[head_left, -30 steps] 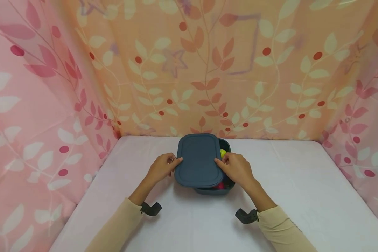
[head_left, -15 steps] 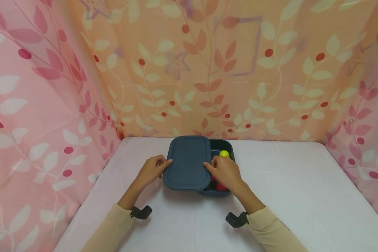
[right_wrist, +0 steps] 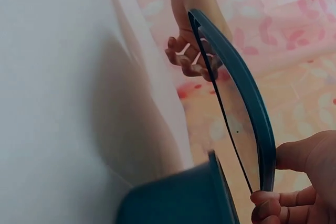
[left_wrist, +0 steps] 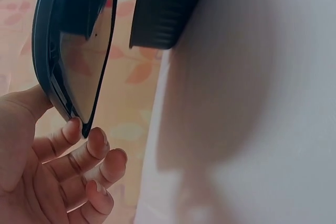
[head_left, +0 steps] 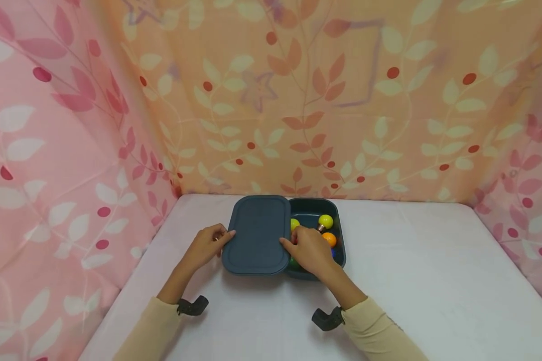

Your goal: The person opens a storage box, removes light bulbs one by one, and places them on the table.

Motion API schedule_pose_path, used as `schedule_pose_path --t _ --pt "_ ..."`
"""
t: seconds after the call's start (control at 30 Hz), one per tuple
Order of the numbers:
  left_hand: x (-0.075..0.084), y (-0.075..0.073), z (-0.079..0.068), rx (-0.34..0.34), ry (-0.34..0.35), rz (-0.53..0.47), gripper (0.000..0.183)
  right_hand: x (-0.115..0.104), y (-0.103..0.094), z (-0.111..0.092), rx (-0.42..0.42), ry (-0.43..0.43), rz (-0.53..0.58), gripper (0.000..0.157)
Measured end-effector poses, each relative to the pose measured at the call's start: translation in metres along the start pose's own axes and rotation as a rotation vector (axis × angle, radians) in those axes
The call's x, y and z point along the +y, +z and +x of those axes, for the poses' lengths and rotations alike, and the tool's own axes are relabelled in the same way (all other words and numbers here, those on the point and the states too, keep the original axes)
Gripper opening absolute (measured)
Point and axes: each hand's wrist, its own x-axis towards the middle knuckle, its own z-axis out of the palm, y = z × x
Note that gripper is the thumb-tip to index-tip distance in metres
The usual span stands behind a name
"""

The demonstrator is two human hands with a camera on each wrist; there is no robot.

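Note:
A dark blue-grey lid (head_left: 257,235) is held level above the table, left of its matching box (head_left: 342,250), its right edge overlapping the box in the head view. My left hand (head_left: 206,244) pinches the lid's left edge, thumb on top and fingers beneath. At the opposite edge my right hand (head_left: 311,249) pinches it the same way, over the box. Inside the box lie small balls, among them a yellow ball (head_left: 325,221) and an orange ball (head_left: 329,239); my right hand hides part of the contents. The left wrist view shows the lid (left_wrist: 44,40) raised off the white cloth.
The box stands near the back of a table (head_left: 415,281) covered in white cloth. A floral curtain (head_left: 262,100) hangs right behind it, with pink floral curtains at both sides. A dark wrist mount (head_left: 193,305) sits on each forearm.
Both hands have carried the lid leftward off the box, from covering most of it to lying beside it. More of the box's inside and the coloured balls now show.

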Motion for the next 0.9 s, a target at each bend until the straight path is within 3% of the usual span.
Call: schedule_pose_path --t 0.27,0.47,0.9 --pt "-0.017 -0.011 -0.005 0.045 -0.029 -0.002 0.035 -0.016 0.012 0.001 -0.035 -0.012 -0.039 0.035" --pt "-0.028 -0.019 -0.009 0.062 -0.004 0.031 0.037 -0.027 0.018 0.003 -0.085 0.02 0.024 0.037" --pt "-0.045 -0.029 -0.014 0.073 -0.004 0.083 0.034 -0.043 0.039 0.006 -0.086 -0.024 -0.027 0.039"
